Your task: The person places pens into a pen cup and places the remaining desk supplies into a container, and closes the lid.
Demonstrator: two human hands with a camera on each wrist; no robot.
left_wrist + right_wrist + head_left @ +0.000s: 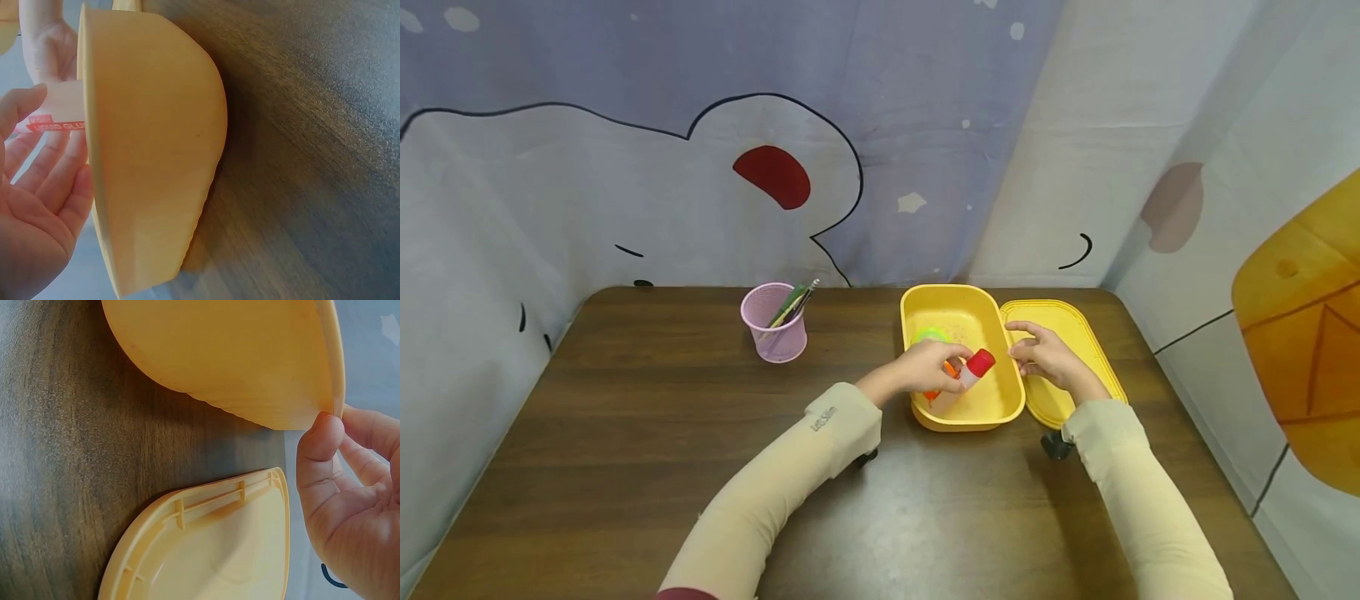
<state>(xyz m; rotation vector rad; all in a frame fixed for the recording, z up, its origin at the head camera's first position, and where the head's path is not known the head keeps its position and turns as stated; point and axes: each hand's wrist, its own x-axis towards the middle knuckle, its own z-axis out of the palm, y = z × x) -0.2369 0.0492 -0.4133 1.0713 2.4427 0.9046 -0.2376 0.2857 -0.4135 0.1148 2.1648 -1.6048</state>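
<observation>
My left hand (925,367) grips a liquid glue bottle (59,105) with a red cap (981,362), over the yellow plastic container (996,407). In the left wrist view the bottle's lower part is hidden behind the container wall. My right hand (1051,360) pinches the container's right rim, with the thumb (322,440) on the outer wall. Inside the container lie a bright green thing (931,335) and something orange (931,395), both partly covered by my left hand, so their kind is unclear.
The matching yellow lid (1075,333) lies underside up on the wooden table (662,433), right of the container. A pink mesh cup (778,346) with several pens (797,304) stands to the left. A printed curtain (925,150) hangs behind the table.
</observation>
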